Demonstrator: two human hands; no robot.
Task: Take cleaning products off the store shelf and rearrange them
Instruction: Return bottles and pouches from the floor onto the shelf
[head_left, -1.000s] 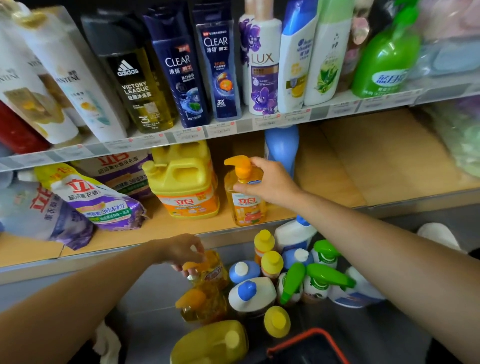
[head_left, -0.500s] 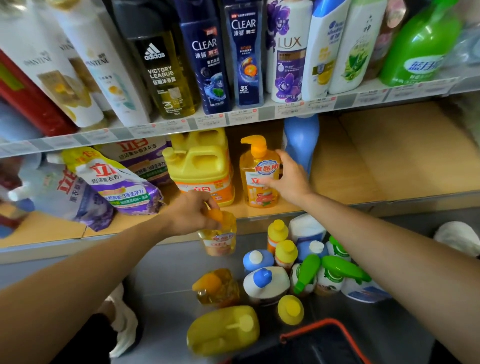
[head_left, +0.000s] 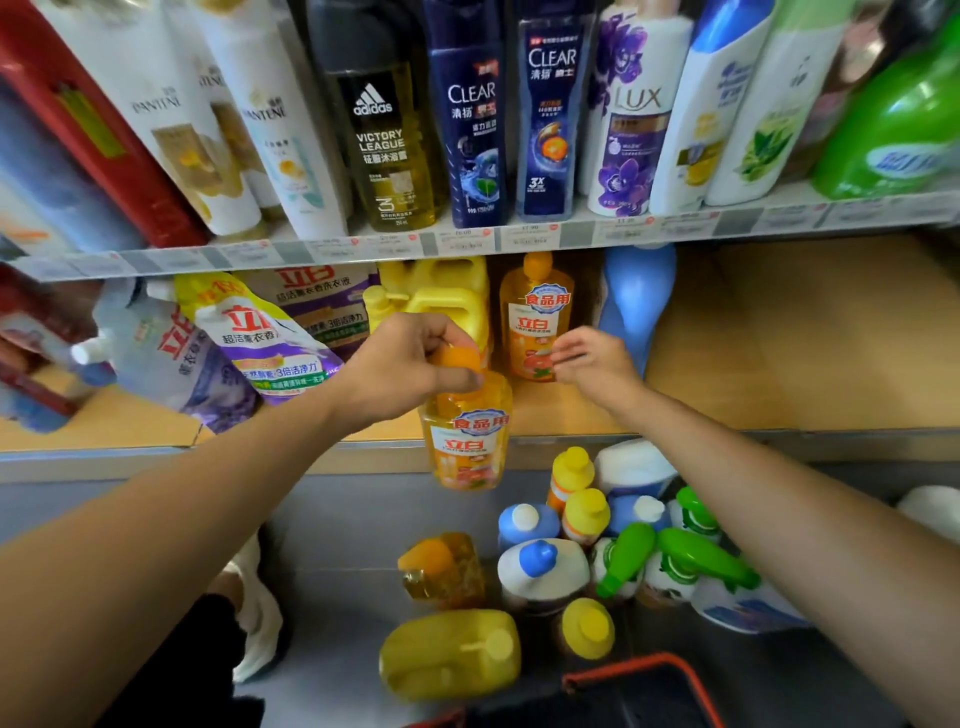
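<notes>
**Head view.** My left hand (head_left: 400, 364) grasps the orange dish-soap bottle (head_left: 470, 447) by its pump top, hanging before the lower shelf (head_left: 779, 353) edge; my right hand (head_left: 597, 358), at its 3 o'clock, is released. Likely heavy, slick, rigid: the waist gives a surer hold.

Left hand (head_left: 410, 364) grips a bottle (head_left: 467, 441); right hand (head_left: 592, 358) reaches, fingers relaxed.

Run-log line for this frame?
left hand grips orange plastic dish-soap bottle by its cap | right hand open by matching shelved bottle
</notes>
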